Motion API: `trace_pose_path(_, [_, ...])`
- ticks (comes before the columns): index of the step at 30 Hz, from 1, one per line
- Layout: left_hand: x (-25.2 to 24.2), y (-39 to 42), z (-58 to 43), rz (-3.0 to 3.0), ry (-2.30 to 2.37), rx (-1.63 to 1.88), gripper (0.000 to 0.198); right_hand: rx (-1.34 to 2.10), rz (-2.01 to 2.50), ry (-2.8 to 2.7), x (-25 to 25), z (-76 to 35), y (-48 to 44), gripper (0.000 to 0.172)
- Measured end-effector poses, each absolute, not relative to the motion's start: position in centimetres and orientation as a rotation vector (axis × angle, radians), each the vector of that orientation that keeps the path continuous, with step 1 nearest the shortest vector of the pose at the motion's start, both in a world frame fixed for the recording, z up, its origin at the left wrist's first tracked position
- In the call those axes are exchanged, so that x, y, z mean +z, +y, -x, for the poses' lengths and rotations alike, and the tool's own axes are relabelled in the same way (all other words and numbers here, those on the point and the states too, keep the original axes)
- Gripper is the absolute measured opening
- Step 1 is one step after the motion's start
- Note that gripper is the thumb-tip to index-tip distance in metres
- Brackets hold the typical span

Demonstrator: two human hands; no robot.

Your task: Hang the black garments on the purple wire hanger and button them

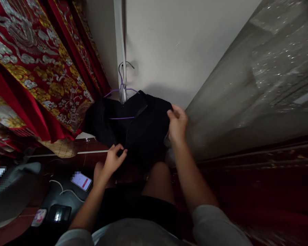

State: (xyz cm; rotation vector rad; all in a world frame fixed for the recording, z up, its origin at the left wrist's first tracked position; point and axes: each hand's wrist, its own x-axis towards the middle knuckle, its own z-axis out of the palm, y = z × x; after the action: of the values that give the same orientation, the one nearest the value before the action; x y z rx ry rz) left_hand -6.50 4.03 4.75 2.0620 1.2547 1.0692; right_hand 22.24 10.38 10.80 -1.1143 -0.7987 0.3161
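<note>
Well, a black top (154, 123) is on a purple hanger (122, 118) in the middle of the view, just past the person's knees (159, 172). The hanger sticks up at the top's twelve o'clock, by a white wall (182, 44). The left hand (115, 159) is at the top's seven o'clock, and its thumb and fingers pinch the front edge. The right hand (178, 124) is at three o'clock, and it pinches the outer edge near the shoulder. The hands are well apart, with the top between them. The top's front is open, so a bit of the hanger shows inside. Away at ten o'clock is a red cloth (53, 73) with gold and silver shapes. Clear plastic (279, 68) is at two o'clock. At eight o'clock, a lit phone (83, 181) lies near a white cord (72, 191).
</note>
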Motion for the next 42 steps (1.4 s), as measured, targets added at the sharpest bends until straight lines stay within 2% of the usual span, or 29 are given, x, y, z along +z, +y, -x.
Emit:
trace_pose_path(2, [3.1,2.6,5.1,-1.819,1.247,1.177,0.019,0.156,1.204,-0.815,9.6,-19.1,7.9,0.054])
trace_pose_path(5, [2.0,1.4,3.6,-1.523,1.161,1.279,0.020,0.471,1.215,-1.007,7.0,-14.1,3.6,0.032])
trace_pose_path(9, [3.3,1.2,3.1,-1.441,1.043,1.377,0.074,0.947,1.247,-1.176,4.2,-11.0,0.1,0.032])
trace_pose_path(10, [3.9,1.2,3.0,-1.418,1.043,1.411,0.085,0.975,1.247,-1.198,4.1,-11.0,-0.3,0.031])
trace_pose_path(12, [4.7,1.0,2.7,-1.357,1.057,1.483,0.093,0.946,1.236,-1.240,4.7,-11.1,-0.7,0.029])
trace_pose_path(14, [5.2,0.5,2.2,-1.317,1.052,1.500,0.087,0.910,1.202,-1.239,5.7,-10.8,-0.8,0.027])
trace_pose_path(17, [4.7,0.0,1.8,-1.341,1.040,1.438,0.063,0.941,1.167,-1.156,6.1,-9.8,-0.6,0.026])
trace_pose_path(20, [3.5,1.4,2.1,-1.454,1.143,1.403,0.038,1.033,1.191,-1.080,4.7,-9.3,-0.3,0.029])
trace_pose_path(22, [3.0,3.9,2.6,-1.601,1.239,1.341,0.032,1.091,1.226,-1.057,3.4,-9.8,-0.1,0.033])
trace_pose_path(25, [3.1,9.4,2.9,-1.906,1.237,1.108,0.038,1.155,1.259,-1.078,2.4,-10.9,-0.2,0.034])
trace_pose_path(29, [3.5,15.3,2.2,-2.137,1.471,0.568,0.060,1.197,1.255,-1.130,3.1,-11.7,-0.9,0.032])
trace_pose_path(32, [3.0,16.0,1.7,-2.168,1.612,0.330,0.047,1.209,1.228,-1.177,3.4,-11.9,-1.3,0.032])
trace_pose_path(35, [2.1,13.9,1.7,-2.217,1.484,0.409,0.027,1.151,1.280,-1.144,2.5,-12.2,-1.1,0.031])
trace_pose_path(40, [2.7,9.3,2.6,-2.296,1.215,0.749,0.017,0.903,1.460,-1.037,0.7,-12.0,-0.3,0.051])
trace_pose_path(42, [3.7,8.1,3.0,-2.325,1.099,0.777,0.015,0.861,1.421,-1.074,0.8,-11.5,0.0,0.051])
